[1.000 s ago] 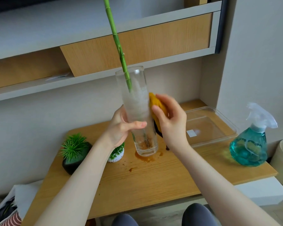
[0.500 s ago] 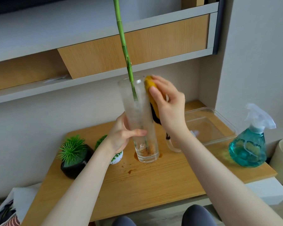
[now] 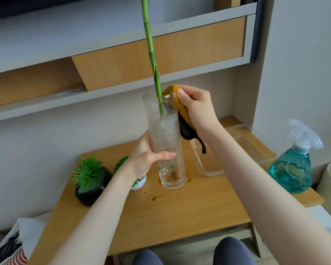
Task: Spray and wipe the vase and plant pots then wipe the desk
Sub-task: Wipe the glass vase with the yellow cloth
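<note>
Tall glass vase (image 3: 165,142) upright on the wooden worktop (image 3: 180,211), holding one green bamboo stalk (image 3: 151,54) and brownish residue at the bottom. Clear plastic tray (image 3: 264,148) just right of it; teal spray bottle (image 3: 292,165) further right. Black pot (image 3: 92,190) and small white pot (image 3: 139,185) with green plants at left. Left hand (image 3: 145,157) fingers wrapped round the vase's middle. Right hand (image 3: 197,106) fingers clamped on a yellow-and-black cloth (image 3: 183,119), pressed against the vase's rim.

A tall clear glass vase (image 3: 165,142) stands upright at the frame's centre, its base on the wooden counter (image 3: 180,213), with brown spills beside it. A yellow-and-black cloth (image 3: 183,119) presses against its upper right side. A black plant pot (image 3: 92,188) and a white plant pot (image 3: 139,183) sit at left; a teal spray bottle (image 3: 292,165) stands at right.
</note>
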